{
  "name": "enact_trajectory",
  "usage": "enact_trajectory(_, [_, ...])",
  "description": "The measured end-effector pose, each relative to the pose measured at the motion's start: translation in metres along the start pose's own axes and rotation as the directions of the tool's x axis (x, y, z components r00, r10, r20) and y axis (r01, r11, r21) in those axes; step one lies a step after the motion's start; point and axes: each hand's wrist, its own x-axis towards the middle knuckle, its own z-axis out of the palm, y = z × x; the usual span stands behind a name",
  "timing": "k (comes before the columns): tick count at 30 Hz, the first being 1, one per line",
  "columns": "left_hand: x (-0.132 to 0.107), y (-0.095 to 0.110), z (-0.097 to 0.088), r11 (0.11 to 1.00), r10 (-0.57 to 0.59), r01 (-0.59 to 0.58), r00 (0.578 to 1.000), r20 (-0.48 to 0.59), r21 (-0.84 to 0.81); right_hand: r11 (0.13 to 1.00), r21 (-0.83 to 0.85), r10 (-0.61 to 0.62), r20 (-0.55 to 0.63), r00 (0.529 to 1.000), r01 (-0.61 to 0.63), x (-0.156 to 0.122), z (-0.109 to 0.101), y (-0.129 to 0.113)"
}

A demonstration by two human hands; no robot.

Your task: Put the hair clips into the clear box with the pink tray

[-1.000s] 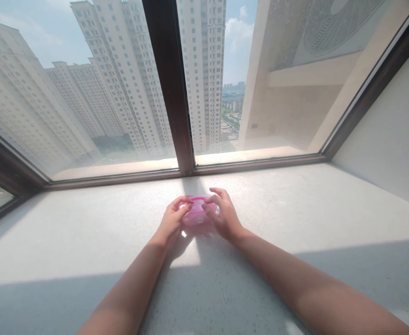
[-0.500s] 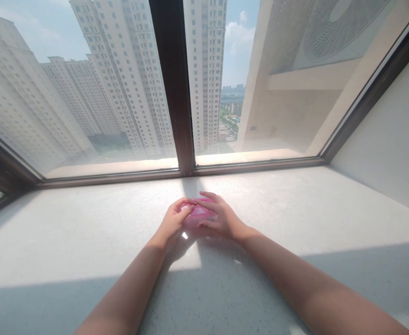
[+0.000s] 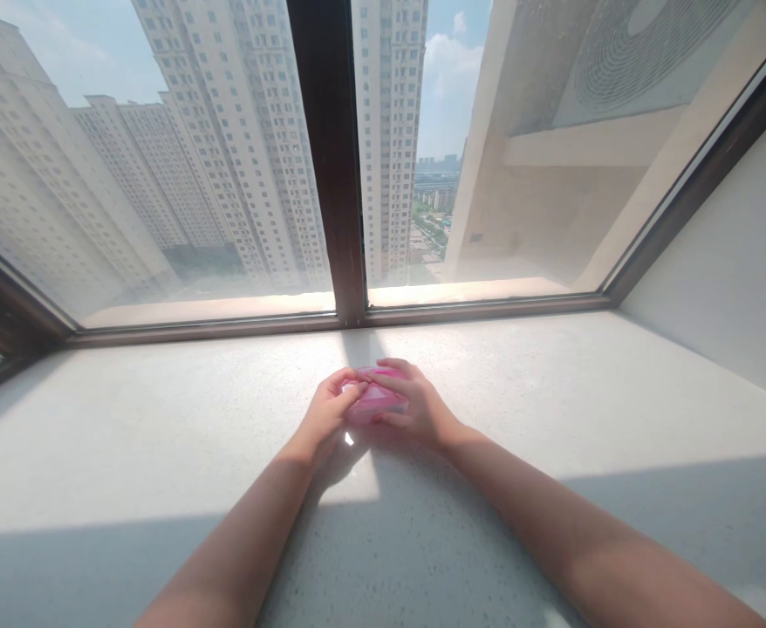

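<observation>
A small pink, see-through container (image 3: 375, 405) rests on the pale speckled window sill (image 3: 213, 419), just in front of the window's middle post. My left hand (image 3: 331, 403) grips its left side, with the thumb and fingers at the top edge. On the other side my right hand (image 3: 420, 403) is curved round the container, thumb at the near side and fingers over the top. Fingertips of both hands meet near the top middle. Whatever the container holds is hidden by the fingers and the glare.
Behind the sill stands a window with a dark brown frame (image 3: 340, 174). A white wall (image 3: 729, 262) bounds the sill on the right. Strong sunlight and shadow bands cross the surface. Tall buildings (image 3: 239, 131) and an outdoor air-conditioner unit (image 3: 645, 61) show beyond the glass.
Both hands keep their hold on the pink container, with only a slight shift of the right fingers. The view has moved a little.
</observation>
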Motion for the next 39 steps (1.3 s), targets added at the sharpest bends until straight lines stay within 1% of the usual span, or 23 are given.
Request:
enact_trajectory(9, [-0.001,-0.002,0.002,0.999,-0.008,0.007,1.0,-0.028,-0.043,0.998,-0.066,-0.022,-0.002,1.0,0.022,-0.003,0.002,-0.001])
enact_trajectory(14, [0.0,-0.002,0.002,0.999,0.017,-0.017,1.0,-0.018,-0.03,0.993,-0.109,-0.044,-0.002,0.999,0.043,-0.003,0.003,-0.001])
enact_trajectory(22, [-0.001,-0.002,0.003,0.999,0.04,-0.041,0.999,-0.031,-0.031,0.991,-0.073,-0.113,0.014,0.994,0.113,-0.002,0.001,0.006])
enact_trajectory(26, [0.001,-0.002,0.003,0.999,0.044,-0.045,0.998,-0.043,-0.026,0.99,-0.091,-0.108,-0.013,0.994,0.106,-0.004,0.002,0.005])
enact_trajectory(30, [0.005,-0.004,0.001,0.998,0.061,-0.064,0.992,-0.108,-0.02,0.997,-0.036,-0.07,-0.062,0.996,0.068,-0.005,0.002,0.003])
enact_trajectory(33, [0.007,-0.005,-0.002,0.996,0.073,-0.079,0.987,-0.146,-0.033,1.0,0.03,0.001,-0.093,0.996,0.002,-0.005,0.001,0.004])
enact_trajectory(35, [0.008,-0.005,-0.003,0.997,0.059,-0.065,0.987,-0.147,-0.035,0.995,0.076,0.072,-0.079,0.994,-0.066,-0.004,0.0,0.006])
enact_trajectory(39, [0.008,-0.004,-0.003,0.998,0.043,-0.049,0.987,-0.154,-0.035,0.97,0.126,0.212,-0.011,0.977,-0.209,-0.004,-0.002,0.009])
